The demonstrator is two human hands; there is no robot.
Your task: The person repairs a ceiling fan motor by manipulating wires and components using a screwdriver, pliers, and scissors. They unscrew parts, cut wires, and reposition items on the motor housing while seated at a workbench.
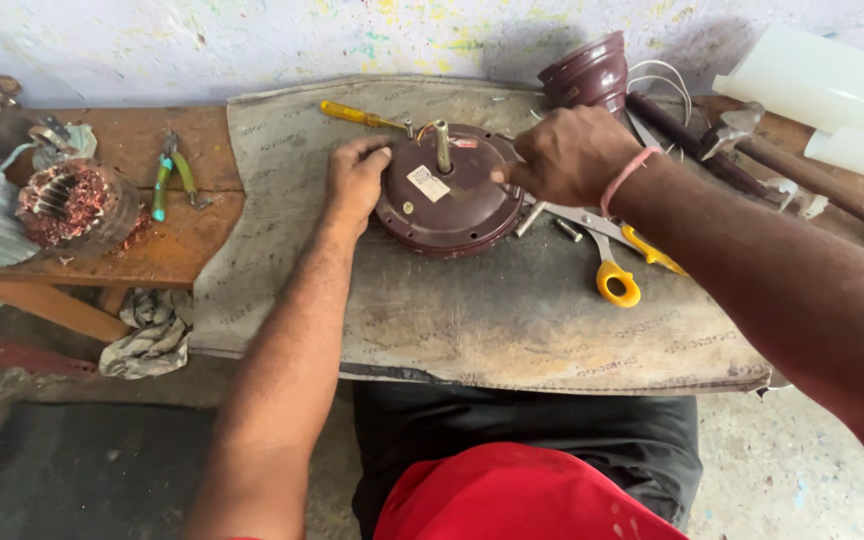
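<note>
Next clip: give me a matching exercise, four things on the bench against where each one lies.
Things:
1. screwdriver
2. scissors
3. pliers
4. rag

Places:
A. on the bare wood, left of the mat
B. hanging below the bench's left part
C. behind the motor, beyond the left hand
D. right of the motor, under the right hand and wrist

Pairs: 1-C, 2-D, 3-A, 4-B

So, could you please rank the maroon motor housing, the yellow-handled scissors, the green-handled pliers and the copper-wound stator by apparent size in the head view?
1. Maroon motor housing
2. Yellow-handled scissors
3. Copper-wound stator
4. Green-handled pliers
The stator and scissors look close; unsure.
</note>
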